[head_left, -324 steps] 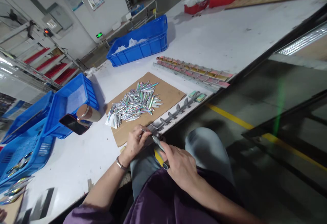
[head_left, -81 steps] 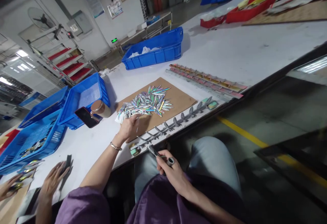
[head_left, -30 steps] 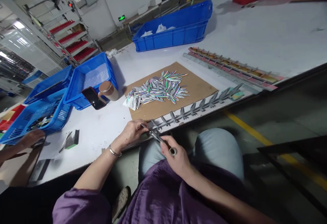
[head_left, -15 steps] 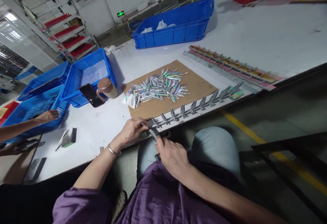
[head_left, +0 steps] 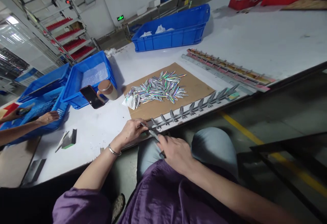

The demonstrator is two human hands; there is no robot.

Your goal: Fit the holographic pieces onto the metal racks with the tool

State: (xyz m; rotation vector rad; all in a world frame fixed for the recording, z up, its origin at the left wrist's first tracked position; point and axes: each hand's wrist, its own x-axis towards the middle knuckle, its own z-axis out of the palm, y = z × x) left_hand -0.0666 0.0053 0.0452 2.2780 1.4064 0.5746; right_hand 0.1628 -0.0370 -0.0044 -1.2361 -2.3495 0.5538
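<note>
Along the table's near edge lies a long grey bar rack (head_left: 176, 116) with several grey leaf-shaped pieces standing up from it. My left hand (head_left: 133, 130) is at the rack's left end, fingers pinched on a slim grey leaf-shaped piece (head_left: 143, 124). My right hand (head_left: 176, 152) is closed around a grey pliers-like tool (head_left: 153, 134), whose tip meets the rack beside my left fingertips. The exact contact is too small to make out. Behind the rack, a pile of shiny iridescent leaf-shaped pieces (head_left: 158, 89) rests on a cardboard sheet (head_left: 196, 84).
A blue crate (head_left: 168, 40) with white bags stands at the back. Left are another blue bin (head_left: 89, 77), a phone (head_left: 92, 97), a lidded mug (head_left: 107, 90) and a co-worker's hand (head_left: 48, 117) at a blue basket (head_left: 57, 105). More racks (head_left: 224, 69) lie right.
My right hand and the tool have shifted slightly, while my left hand keeps its place. The co-worker's other hand has risen to the blue basket.
</note>
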